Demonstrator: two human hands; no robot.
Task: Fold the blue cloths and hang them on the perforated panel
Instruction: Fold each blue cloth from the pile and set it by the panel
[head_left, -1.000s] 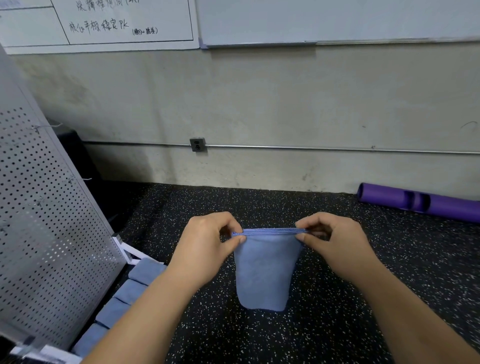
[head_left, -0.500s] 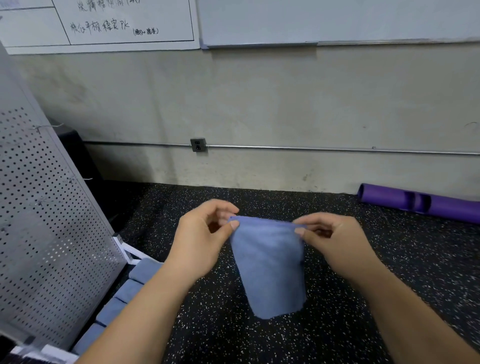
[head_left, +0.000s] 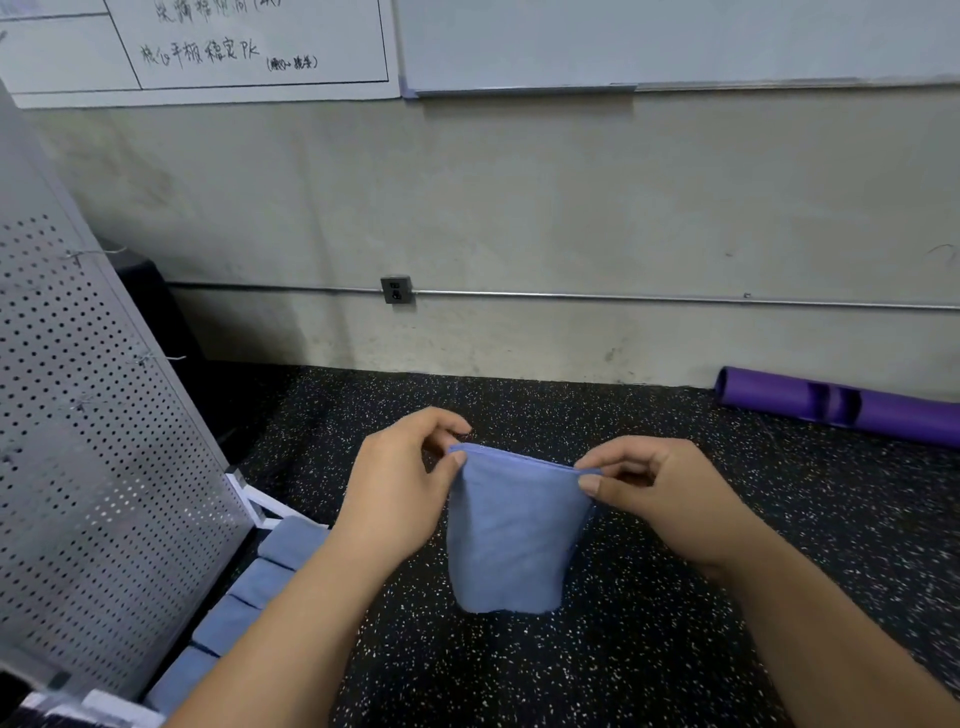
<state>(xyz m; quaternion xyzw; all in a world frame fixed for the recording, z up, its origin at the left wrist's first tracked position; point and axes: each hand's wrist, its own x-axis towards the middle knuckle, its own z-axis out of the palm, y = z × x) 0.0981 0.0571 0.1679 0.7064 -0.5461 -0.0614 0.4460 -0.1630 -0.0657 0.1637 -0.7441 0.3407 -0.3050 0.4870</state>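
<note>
A folded blue cloth (head_left: 511, 535) hangs in the air above the speckled black floor, held by its top edge. My left hand (head_left: 400, 493) pinches the top left corner between thumb and fingers. My right hand (head_left: 654, 493) pinches the top right corner. The top edge slopes a little down to the right. The grey perforated panel (head_left: 88, 467) leans at the left, with thin wire hooks (head_left: 156, 358) sticking out of it. Several more folded blue cloths (head_left: 254, 587) lie in a row on the floor at the panel's foot, partly hidden by my left forearm.
A purple roller (head_left: 841, 405) lies against the wall at the right. A concrete wall with a metal conduit and a socket (head_left: 397, 289) runs behind. Whiteboards (head_left: 675, 41) hang above. The panel's white base frame (head_left: 260, 506) juts onto the floor.
The cloth swung toward me and then settled back. My left hand rose a little, so the top edge now tilts down to the right. Both pinches have held.
</note>
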